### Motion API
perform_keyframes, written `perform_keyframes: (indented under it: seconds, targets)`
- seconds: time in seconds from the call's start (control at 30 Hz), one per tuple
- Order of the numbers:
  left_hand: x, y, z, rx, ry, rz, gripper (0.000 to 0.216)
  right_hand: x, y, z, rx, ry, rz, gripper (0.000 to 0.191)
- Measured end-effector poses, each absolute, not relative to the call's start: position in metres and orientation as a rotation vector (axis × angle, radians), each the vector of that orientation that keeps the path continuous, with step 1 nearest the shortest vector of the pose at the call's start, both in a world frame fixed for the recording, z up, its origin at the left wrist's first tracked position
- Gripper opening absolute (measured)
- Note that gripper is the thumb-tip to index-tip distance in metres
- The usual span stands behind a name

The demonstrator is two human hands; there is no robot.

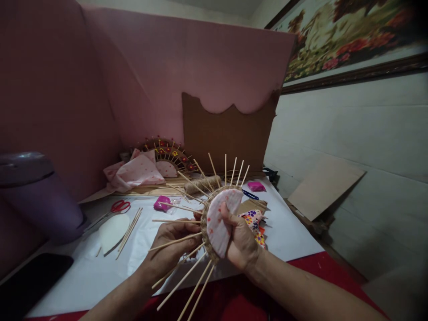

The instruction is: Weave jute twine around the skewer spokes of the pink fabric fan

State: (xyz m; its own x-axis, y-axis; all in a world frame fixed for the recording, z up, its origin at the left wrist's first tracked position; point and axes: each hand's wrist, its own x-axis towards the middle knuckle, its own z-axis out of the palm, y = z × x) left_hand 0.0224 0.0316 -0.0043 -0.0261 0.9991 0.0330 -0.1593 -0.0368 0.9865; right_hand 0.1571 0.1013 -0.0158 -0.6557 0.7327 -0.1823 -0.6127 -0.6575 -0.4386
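A half-round craft piece point(219, 218) covered in white cloth with red flowers is held upright above the table. Brown twine is woven along its rim, and several thin wooden sticks point(187, 276) fan out from it. My right hand point(239, 243) grips the cloth-covered face from the right, fingers closed on it. My left hand point(174, 243) is behind the sticks on the left, fingers curled at the woven rim among the sticks.
On the white sheet point(287, 232) lie red-handled scissors point(117, 207), a white oval cutout point(113, 229), loose sticks point(129, 232), pink packets point(162, 203), a twine ball point(200, 183) and floral cloth point(254, 220). A finished fan piece point(167, 156) and pink cloth point(137, 171) sit behind. A purple container point(36, 196) stands left.
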Motion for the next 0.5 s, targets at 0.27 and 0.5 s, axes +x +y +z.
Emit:
perform_keyframes:
  seconds: [0.27,0.5]
  targets:
    - [0.0186,0.0314,-0.0016,1.117,1.068,1.278,0.011,0.1552,0.0991,-0.0106,-0.386,-0.543,2.332,0.026]
    - [0.0163,0.0306,0.0035,1.102,1.123,1.255,0.011,0.1551,0.1,-0.0122,-0.455,-0.461,2.309,0.021]
